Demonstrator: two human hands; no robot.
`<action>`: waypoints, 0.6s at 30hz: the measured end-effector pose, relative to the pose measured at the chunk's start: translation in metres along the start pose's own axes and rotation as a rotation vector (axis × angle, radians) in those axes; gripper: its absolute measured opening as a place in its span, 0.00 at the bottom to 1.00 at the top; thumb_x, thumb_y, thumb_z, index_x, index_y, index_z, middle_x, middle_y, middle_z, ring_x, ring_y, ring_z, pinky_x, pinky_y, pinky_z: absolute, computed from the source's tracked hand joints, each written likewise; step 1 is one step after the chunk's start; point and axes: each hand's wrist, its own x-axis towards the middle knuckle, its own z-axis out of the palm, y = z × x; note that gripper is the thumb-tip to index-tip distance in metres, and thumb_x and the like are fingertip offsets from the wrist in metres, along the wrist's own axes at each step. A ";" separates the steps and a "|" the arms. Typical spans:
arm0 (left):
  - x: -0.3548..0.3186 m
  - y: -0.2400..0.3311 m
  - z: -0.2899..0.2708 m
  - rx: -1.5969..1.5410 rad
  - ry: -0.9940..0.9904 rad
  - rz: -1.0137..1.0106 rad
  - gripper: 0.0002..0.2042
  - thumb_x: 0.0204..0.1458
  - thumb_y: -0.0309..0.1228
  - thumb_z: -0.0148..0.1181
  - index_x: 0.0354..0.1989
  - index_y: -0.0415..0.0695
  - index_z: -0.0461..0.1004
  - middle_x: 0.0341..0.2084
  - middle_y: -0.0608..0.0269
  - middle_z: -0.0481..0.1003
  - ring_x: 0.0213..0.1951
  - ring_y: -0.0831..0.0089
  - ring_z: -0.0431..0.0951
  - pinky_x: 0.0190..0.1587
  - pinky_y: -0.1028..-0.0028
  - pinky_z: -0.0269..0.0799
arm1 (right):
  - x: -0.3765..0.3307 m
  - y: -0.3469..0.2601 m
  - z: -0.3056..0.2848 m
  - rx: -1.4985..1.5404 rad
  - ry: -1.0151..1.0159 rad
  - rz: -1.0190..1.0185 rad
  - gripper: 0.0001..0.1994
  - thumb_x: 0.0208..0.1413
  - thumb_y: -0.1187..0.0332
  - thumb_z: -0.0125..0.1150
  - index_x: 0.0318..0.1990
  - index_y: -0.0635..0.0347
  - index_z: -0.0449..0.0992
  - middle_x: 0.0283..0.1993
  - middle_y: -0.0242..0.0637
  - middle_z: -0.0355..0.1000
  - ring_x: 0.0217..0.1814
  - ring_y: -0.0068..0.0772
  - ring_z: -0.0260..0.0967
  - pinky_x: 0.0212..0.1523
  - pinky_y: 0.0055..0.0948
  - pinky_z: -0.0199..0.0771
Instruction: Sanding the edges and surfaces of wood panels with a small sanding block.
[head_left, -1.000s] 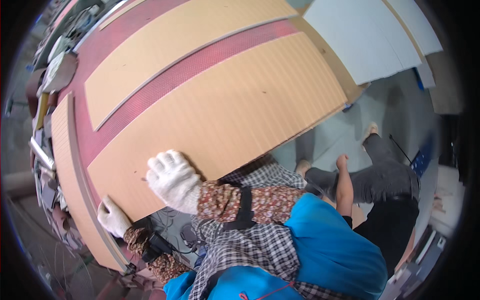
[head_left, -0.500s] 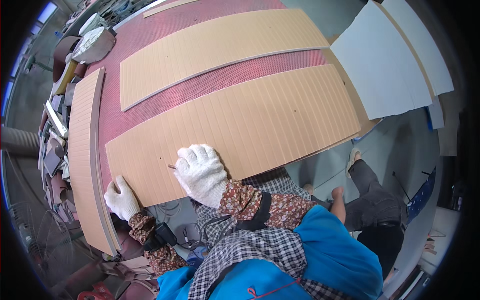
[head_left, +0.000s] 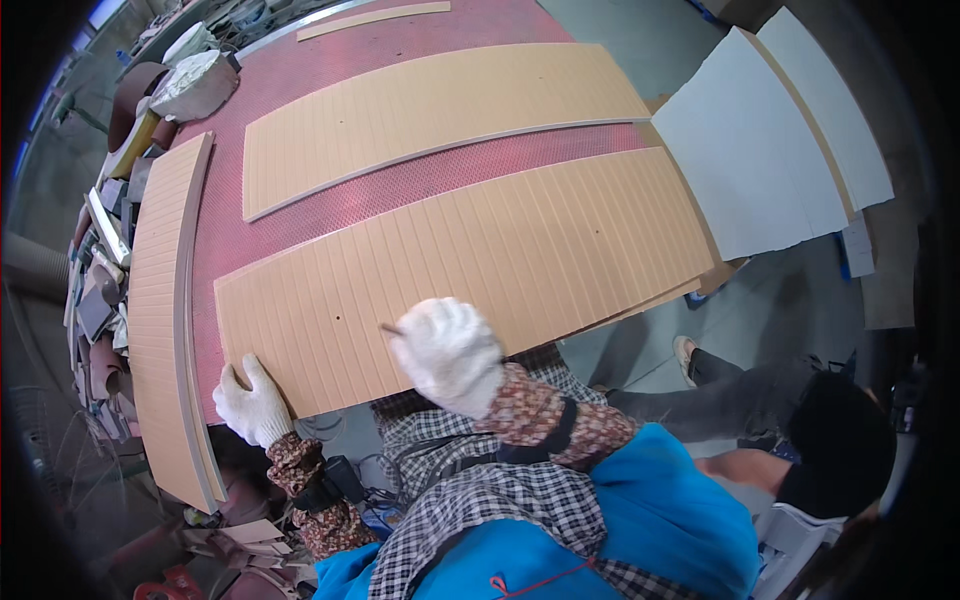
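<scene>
Under the fingers, matt tan fibreboard panel (head_left: 470, 270), finely grooved; white knitted cotton gloves on left hand (head_left: 252, 403) and right hand (head_left: 450, 352).

head view looks down, close over worktable (head_left: 300, 70)

Woodworking shop. Big red mesh-topped workbench (head_left: 300, 80) carries several grooved tan boards (head_left: 440, 100), one long curved strip (head_left: 160, 310) at the left edge. Scrap and tool clutter (head_left: 100, 250) piled beside the bench, white panels (head_left: 760, 150) stacked on a concrete floor (head_left: 800, 290).
</scene>
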 end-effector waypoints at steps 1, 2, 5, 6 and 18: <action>-0.005 0.004 -0.001 0.020 -0.007 -0.010 0.30 0.62 0.54 0.59 0.61 0.41 0.78 0.56 0.43 0.76 0.59 0.47 0.75 0.62 0.53 0.70 | -0.007 0.008 -0.012 -0.088 0.052 0.030 0.10 0.56 0.65 0.69 0.36 0.58 0.73 0.34 0.38 0.71 0.35 0.43 0.74 0.33 0.40 0.75; -0.006 0.008 -0.002 0.016 -0.019 -0.013 0.30 0.62 0.54 0.59 0.61 0.41 0.78 0.56 0.43 0.76 0.59 0.47 0.75 0.62 0.53 0.70 | -0.013 0.018 -0.025 -0.175 0.104 0.059 0.10 0.58 0.62 0.68 0.35 0.56 0.72 0.31 0.37 0.69 0.31 0.40 0.73 0.28 0.37 0.76; -0.003 0.007 -0.006 0.067 -0.031 -0.031 0.30 0.62 0.54 0.58 0.64 0.44 0.76 0.58 0.44 0.75 0.60 0.47 0.74 0.63 0.52 0.70 | -0.034 0.036 -0.073 -0.269 -0.012 0.224 0.10 0.61 0.60 0.66 0.34 0.53 0.73 0.31 0.38 0.70 0.28 0.40 0.75 0.24 0.37 0.76; -0.002 0.006 -0.004 0.062 -0.038 -0.035 0.30 0.62 0.54 0.58 0.64 0.44 0.76 0.58 0.44 0.75 0.60 0.47 0.74 0.63 0.52 0.70 | -0.042 0.040 -0.086 -0.305 -0.061 0.306 0.11 0.63 0.60 0.65 0.34 0.53 0.73 0.30 0.38 0.71 0.28 0.40 0.76 0.24 0.38 0.77; -0.014 0.036 -0.009 0.002 -0.035 0.056 0.29 0.59 0.50 0.62 0.65 0.44 0.74 0.56 0.41 0.75 0.59 0.45 0.73 0.62 0.50 0.70 | -0.081 0.061 -0.144 -0.229 -0.118 0.735 0.16 0.71 0.56 0.55 0.41 0.61 0.74 0.30 0.52 0.77 0.34 0.61 0.79 0.36 0.55 0.78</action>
